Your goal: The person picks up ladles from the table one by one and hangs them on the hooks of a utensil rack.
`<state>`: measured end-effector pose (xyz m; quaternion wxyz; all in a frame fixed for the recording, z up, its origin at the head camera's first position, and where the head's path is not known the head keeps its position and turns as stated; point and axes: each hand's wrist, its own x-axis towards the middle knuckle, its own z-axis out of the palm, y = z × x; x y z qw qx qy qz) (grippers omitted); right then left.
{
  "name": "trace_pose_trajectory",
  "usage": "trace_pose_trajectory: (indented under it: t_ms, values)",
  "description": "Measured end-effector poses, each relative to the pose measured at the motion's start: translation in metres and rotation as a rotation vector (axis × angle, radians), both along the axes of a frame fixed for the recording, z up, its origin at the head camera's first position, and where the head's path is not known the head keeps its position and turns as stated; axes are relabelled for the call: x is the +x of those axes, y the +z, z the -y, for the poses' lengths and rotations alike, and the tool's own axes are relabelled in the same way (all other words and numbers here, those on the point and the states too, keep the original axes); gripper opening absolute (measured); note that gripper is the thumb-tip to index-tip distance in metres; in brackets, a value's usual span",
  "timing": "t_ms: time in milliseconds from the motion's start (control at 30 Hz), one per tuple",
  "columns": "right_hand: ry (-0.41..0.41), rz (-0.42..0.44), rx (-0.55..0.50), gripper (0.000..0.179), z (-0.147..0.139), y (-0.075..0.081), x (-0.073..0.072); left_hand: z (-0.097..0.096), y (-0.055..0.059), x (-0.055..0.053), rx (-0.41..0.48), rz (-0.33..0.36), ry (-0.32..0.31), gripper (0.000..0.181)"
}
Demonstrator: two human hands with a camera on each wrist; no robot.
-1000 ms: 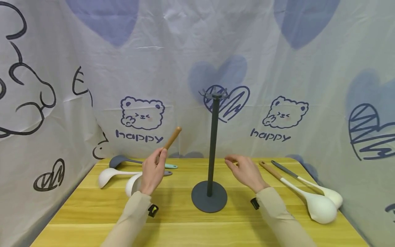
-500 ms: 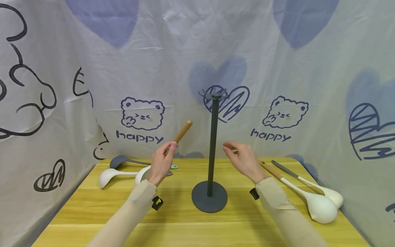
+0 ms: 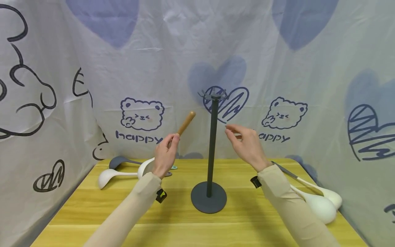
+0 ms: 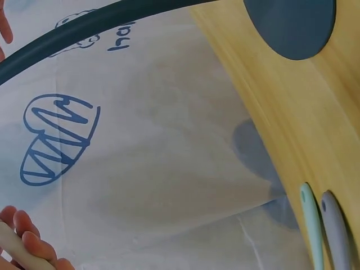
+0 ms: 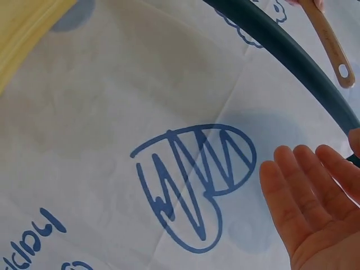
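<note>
My left hand (image 3: 165, 154) grips a ladle by its shaft. The ladle's wooden handle (image 3: 186, 122) slants up to the right towards the stand, and its white bowl (image 3: 146, 167) is partly hidden behind the hand. A hole shows at the handle's end in the right wrist view. Between my hands rises a dark stand (image 3: 212, 147) with a ring of small hooks (image 3: 215, 95) on top and a round base (image 3: 208, 197). Just right of the pole, my right hand (image 3: 247, 145) is raised with fingers gently bent, holding nothing; the right wrist view shows its bare palm (image 5: 315, 225).
At the table's back left lie a dark blue ladle (image 3: 118, 162) and a white ladle (image 3: 106, 177); a mint handle (image 4: 310, 219) and a grey handle (image 4: 336, 228) point towards the stand. Two more white ladles (image 3: 322, 207) lie at the right edge. A printed cloth (image 3: 185, 41) hangs behind.
My left hand has carried the ladle up and right, bringing its handle nearer the stand's top. The right hand has risen beside the pole. The stand has stayed in place.
</note>
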<state>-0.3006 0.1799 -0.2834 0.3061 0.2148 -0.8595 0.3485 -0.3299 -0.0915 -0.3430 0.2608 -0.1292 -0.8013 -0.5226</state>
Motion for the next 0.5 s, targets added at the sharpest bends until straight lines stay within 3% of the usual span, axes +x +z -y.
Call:
trace_pose_trajectory:
  t_ms: [200,500]
  values:
    - [0.029,-0.04,-0.083,0.034,0.002,0.015,-0.006,-0.003,0.009,-0.002,0.003,-0.03,0.038,0.044]
    - [0.047,-0.132,-0.178,0.046,0.011,0.049,-0.013,-0.008,0.02,-0.005,0.023,-0.004,0.04,0.046]
